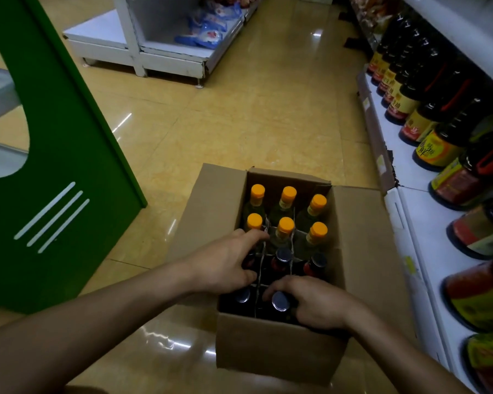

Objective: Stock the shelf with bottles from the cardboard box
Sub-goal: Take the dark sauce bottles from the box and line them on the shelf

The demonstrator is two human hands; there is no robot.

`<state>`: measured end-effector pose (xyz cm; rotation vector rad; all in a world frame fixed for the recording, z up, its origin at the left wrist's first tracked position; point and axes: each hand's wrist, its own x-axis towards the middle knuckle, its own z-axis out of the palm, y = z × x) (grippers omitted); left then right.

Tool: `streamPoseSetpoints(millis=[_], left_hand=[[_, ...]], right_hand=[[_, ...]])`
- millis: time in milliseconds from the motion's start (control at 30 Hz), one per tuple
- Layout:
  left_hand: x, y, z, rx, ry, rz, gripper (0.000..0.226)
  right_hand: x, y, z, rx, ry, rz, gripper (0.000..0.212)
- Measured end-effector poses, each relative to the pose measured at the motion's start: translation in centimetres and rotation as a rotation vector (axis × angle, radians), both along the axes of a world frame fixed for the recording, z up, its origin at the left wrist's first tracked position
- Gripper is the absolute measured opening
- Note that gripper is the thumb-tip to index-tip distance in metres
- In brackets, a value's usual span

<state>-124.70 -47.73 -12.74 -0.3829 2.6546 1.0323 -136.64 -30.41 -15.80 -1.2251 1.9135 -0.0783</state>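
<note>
1. The shelf (410, 177) runs down the right side. Big dark shelf bottles (439, 149) stand on it in a row.
2. The cardboard box (268, 345) sits on the floor just beside the shelf, with its flaps open.
3. The box looks almost full. Yellow-cap bottles (285, 226) fill the far end and dark ones fill the near end.
4. The left hand (228, 263) reaches in at the left wall. Its fingers and thumb curl around the left side bottle (249, 260).
5. The right hand (310, 302) is at the near end. Its fingers curl around the front middle bottle (279, 301), just under the shiny cap.
6. I think this is the grab step, near the start of the job. No bottle is out of the box yet.
7. Next, both bottles need a straight pull up, so they slip free of the thin card walls. Then they go to the right, onto the shelf, standing up.
</note>
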Motion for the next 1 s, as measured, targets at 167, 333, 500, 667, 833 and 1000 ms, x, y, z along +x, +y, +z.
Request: streamPoseSetpoints(millis=[167,333,500,667,833,1000], left_hand=[[0.1,0.6,0.1,0.006,0.015,-0.016,0.078],[0.3,0.9,-0.1,-0.009,-0.003,-0.054,0.079],[0.6,1.2,-0.2,-0.036,-0.011,-0.091,0.081],[1.0,1.2,-0.5,-0.011,-0.025,-0.117,0.084],[1.1,1.3,-0.6,0.254,-0.09,-0.091,0.089],[0.8,1.8,-0.8,0.411,-0.03,-0.055,0.095]], right_hand=[[0.1,0.6,-2.2,-0.091,0.008,-0.112,0.047],[0.2,1.5,-2.9,-0.143,-0.083,-0.21,0.041],[0.4,1.8,-2.6,-0.227,-0.136,-0.274,0.032],[0.5,2.5,-1.5,-0.323,-0.182,-0.315,0.028],[0.0,2.5,1.7,-0.56,-0.194,-0.413,0.022],[-0.4,1.7,6.7,-0.816,-0.264,-0.491,0.016]])
